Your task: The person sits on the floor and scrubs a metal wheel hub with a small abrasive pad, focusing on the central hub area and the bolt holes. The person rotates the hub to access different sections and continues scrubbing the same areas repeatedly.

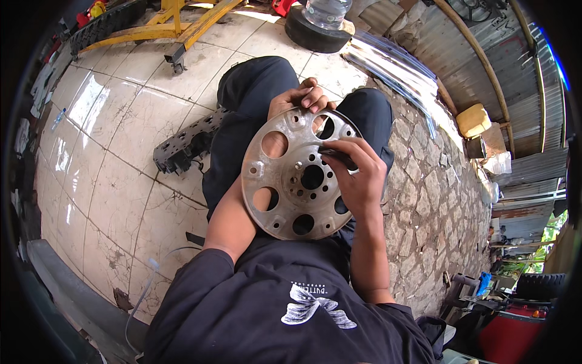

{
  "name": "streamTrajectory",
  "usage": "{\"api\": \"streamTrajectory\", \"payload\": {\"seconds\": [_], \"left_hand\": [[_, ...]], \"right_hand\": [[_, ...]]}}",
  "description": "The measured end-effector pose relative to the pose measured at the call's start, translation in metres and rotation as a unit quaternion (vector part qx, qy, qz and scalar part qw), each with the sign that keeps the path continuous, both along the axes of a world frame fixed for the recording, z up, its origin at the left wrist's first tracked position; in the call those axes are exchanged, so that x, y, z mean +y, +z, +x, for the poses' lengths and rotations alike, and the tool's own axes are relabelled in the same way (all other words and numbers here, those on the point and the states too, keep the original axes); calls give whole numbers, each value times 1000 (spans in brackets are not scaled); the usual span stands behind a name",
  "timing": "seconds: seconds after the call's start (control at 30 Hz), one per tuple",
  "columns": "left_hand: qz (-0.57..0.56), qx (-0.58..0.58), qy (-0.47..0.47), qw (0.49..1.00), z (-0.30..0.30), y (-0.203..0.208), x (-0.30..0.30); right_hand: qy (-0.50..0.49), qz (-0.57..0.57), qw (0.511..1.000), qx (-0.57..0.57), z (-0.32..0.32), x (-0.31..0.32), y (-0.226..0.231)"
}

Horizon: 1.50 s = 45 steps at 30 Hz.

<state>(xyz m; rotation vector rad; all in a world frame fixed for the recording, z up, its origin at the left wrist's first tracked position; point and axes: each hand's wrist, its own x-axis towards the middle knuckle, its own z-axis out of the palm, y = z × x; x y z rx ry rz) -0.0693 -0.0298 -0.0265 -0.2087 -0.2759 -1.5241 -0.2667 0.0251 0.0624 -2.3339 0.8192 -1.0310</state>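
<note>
A round steel flexplate, pierced by large round openings and a ring of bolt holes about its central bore, sits above the person's lap, in front of the navy trousers, with its broad face turned up toward the head. Being a disc, it has no long axis to follow; what matters is rim against hub. The left hand is at the far rim, its grip closed with the fingers curled over the edge, while its forearm runs beneath the plate and shows through the openings on the left. The right hand is nearer the hub: it reaches in over the right side of the face, fingers bent, tips just beyond and to the right of the bore. Whether that grip pinches anything or only touches the metal cannot be told. A dark drilled metal block lies on the tiled floor beside the left leg, and stone paving spreads to the right.
</note>
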Motion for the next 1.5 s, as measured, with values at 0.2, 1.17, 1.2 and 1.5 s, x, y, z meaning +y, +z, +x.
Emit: {"api": "streamTrajectory", "payload": {"seconds": [0.2,1.17,1.2,1.5], "left_hand": [[123,7,-8,992,-13,4,6],[92,-35,-53,994,-5,-20,5],[70,-38,-54,995,-3,-27,3],[17,-26,-73,997,-4,-33,2]], "right_hand": [[23,-106,993,54,39,-36,-17],[-5,-153,986,68,63,-20,-29],[-6,-150,986,74,63,-18,-28],[-32,-131,987,82,64,-17,-27]]}}
